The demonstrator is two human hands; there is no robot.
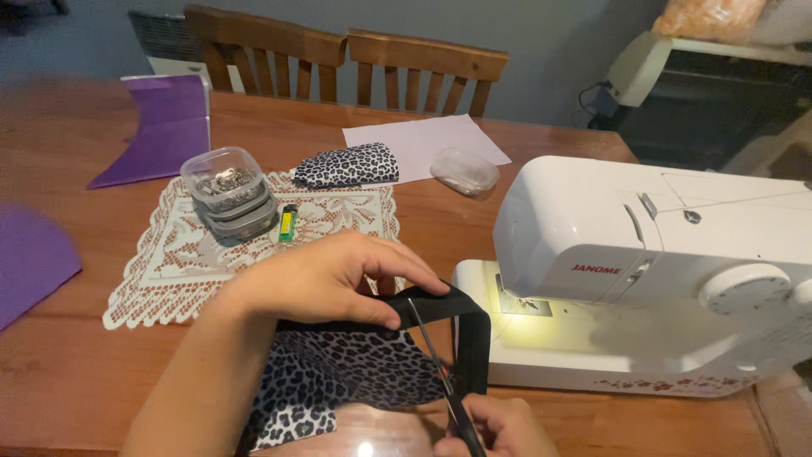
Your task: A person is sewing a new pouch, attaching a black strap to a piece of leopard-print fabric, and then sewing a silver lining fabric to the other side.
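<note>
Seemingly mid-cut, the head view shows the left hand (pixel 338 279) closed in a pinch over a black strap (pixel 461 326) that loops from its fingers down toward the near edge of the desk (pixel 76 364). The right hand (pixel 495 427), at the near edge and partly out of frame, is wrapped around a pair of scissors (pixel 436 372); the blades point up across the strap, just beside the left thumb. Whether they have bitten into the strap yet I cannot tell. The strap is joined to a leopard-print fabric piece (pixel 330 381) lying under the left forearm. A white sewing machine (pixel 660 271) stands right, its lamp lit. Farther left on a lace mat (pixel 169 262) sit stacked plastic boxes (pixel 228 190), and a second leopard-print piece (pixel 347 165) looks finished.
</note>
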